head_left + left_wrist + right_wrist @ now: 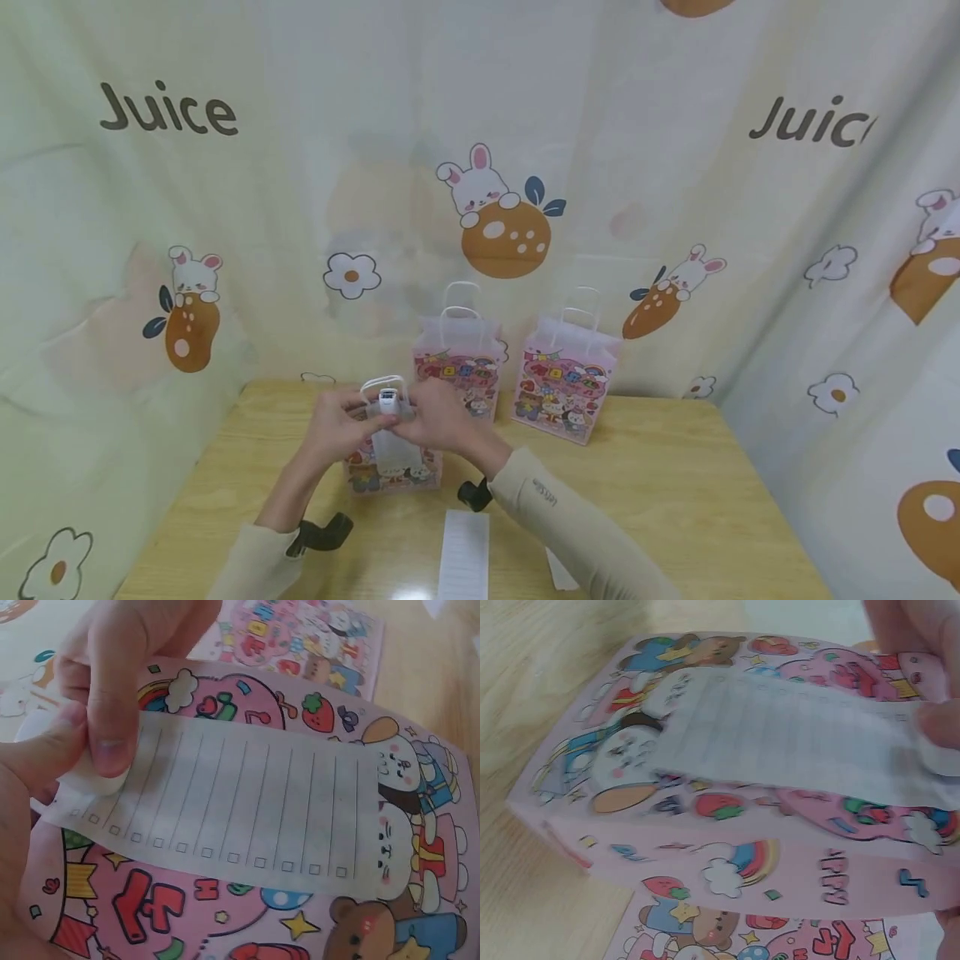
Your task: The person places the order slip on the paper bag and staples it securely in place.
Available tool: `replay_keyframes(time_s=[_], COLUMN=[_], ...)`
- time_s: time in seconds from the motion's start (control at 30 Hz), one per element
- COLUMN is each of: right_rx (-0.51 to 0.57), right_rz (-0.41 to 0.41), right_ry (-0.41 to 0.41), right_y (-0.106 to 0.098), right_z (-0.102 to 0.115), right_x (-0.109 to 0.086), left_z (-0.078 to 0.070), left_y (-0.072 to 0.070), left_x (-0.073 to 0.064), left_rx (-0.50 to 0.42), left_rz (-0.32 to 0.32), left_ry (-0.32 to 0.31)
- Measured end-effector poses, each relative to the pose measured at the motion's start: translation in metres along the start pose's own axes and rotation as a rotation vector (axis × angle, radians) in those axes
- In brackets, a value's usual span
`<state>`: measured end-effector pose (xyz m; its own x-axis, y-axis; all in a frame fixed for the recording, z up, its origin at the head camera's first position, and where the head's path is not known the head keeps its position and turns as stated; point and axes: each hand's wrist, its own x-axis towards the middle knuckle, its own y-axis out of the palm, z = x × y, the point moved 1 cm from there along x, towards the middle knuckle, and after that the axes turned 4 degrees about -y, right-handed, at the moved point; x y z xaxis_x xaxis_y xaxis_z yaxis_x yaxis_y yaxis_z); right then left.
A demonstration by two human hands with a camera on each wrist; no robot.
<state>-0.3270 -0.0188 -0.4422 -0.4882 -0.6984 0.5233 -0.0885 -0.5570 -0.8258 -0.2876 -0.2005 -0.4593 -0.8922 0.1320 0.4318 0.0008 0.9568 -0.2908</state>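
Note:
A pink paper gift bag (364, 481) with cartoon animals and white handles stands at the left of the table. Over its front lies a white checklist sheet (247, 802), lined and with a row of small boxes. At the top edge of sheet and bag sits a small white stapler (388, 402). My left hand (336, 429) grips it from the left, thumb on top. From the right, my right hand (442, 417) holds it too, its thumb pressing beside the other. Some fingers are hidden behind the bag.
Two similar pink bags stand at the table's back, one behind my right hand (459, 329) and one further right (564, 392). A white paper strip (465, 554) lies at the front, with another sheet (560, 573) partly under my right sleeve. A printed curtain (300, 183) hangs behind.

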Motion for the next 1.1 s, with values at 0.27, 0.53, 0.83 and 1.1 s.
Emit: replay_keyframes(time_s=[0.27, 0.53, 0.83, 1.1], right_rx=[0.039, -0.035, -0.117, 0.031], right_rz=[0.085, -0.018, -0.179, 0.151], right_ry=[0.050, 0.087, -0.035, 0.210], right_y=[0.001, -0.047, -0.056, -0.045], right_z=[0.004, 0.026, 0.062, 0.042], right_x=[0.003, -0.011, -0.007, 0.001], left_z=[-0.001, -0.004, -0.007, -0.001], left_y=[-0.009, -0.008, 0.002, 0.006], left_x=[-0.003, -0.010, -0.007, -0.009], left_rx=[0.010, -0.003, -0.003, 0.028], left_rz=[0.005, 0.025, -0.010, 0.012], left_ry=[-0.059, -0.139, -0.062, -0.024])
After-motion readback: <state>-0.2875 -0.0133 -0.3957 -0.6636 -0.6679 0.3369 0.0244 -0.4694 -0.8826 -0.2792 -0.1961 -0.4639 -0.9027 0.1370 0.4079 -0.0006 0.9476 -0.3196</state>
